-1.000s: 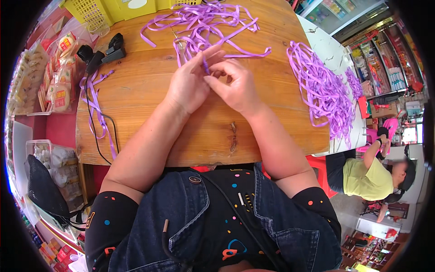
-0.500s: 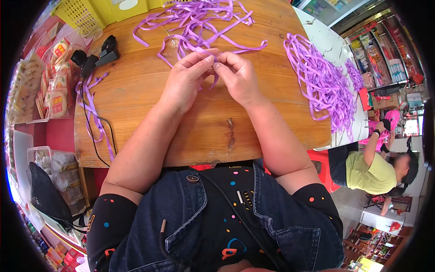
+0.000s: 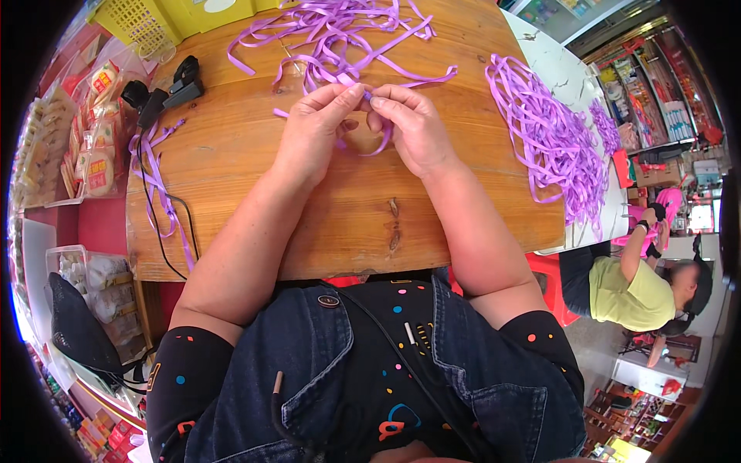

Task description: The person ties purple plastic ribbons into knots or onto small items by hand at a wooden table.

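A purple ribbon (image 3: 380, 149) is pinched between the fingertips of both hands over the middle of the wooden table. My left hand (image 3: 315, 127) grips it with thumb and forefinger. Close beside it, my right hand (image 3: 415, 127) is closed on the same ribbon, with a small knot-like bunch between the two. One part of the ribbon curves below my fingers, and a short end sticks out left of my left hand. Just beyond my hands lies a loose tangle of purple ribbons (image 3: 351, 46); whether the held ribbon joins it is hidden.
A large heap of purple ribbons (image 3: 548, 139) covers the table's right edge and a white marbled surface (image 3: 540, 46). At left are a black clip-like device (image 3: 174, 92) with a cable and more ribbon strips (image 3: 158, 181). A yellow basket (image 3: 185, 19) stands behind. Another person (image 3: 629, 289) is at right.
My fingertips have moved slightly apart, and the ribbon between them shows more. Its lower loop has swung out wider beneath my right hand, and an end now shows at left.
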Demonstrator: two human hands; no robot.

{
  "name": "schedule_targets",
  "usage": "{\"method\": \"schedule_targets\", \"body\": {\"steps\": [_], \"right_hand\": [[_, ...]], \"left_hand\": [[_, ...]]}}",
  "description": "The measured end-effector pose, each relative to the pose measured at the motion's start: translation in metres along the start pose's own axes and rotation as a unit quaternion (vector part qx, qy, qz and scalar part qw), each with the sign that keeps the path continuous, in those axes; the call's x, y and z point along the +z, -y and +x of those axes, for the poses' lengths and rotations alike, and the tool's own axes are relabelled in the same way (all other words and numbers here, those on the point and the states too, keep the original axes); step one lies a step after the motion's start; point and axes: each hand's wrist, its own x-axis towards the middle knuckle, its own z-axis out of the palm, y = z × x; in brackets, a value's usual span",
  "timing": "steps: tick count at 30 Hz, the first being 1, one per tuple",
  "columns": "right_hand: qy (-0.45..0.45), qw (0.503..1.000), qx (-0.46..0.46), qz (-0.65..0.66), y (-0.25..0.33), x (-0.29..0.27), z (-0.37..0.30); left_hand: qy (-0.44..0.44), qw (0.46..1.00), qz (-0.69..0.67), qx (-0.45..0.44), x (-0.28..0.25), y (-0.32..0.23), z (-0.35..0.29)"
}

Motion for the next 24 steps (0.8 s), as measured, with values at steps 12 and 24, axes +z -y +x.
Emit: {"method": "schedule_targets", "body": {"steps": [12, 24], "right_hand": [[-0.023, 1.0, 0.005, 0.019, 0.0038, 0.0019, -0.0011], [-0.007, 1.0, 0.02, -0.011, 0.0007, -0.0035, -0.0012]], "left_hand": [[-0.021, 0.998, 0.049, 0.014, 0.0059, -0.008, -0.0053], [-0.028, 0.993, 0.098, 0.067, 0.0064, -0.005, -0.0062]]}}
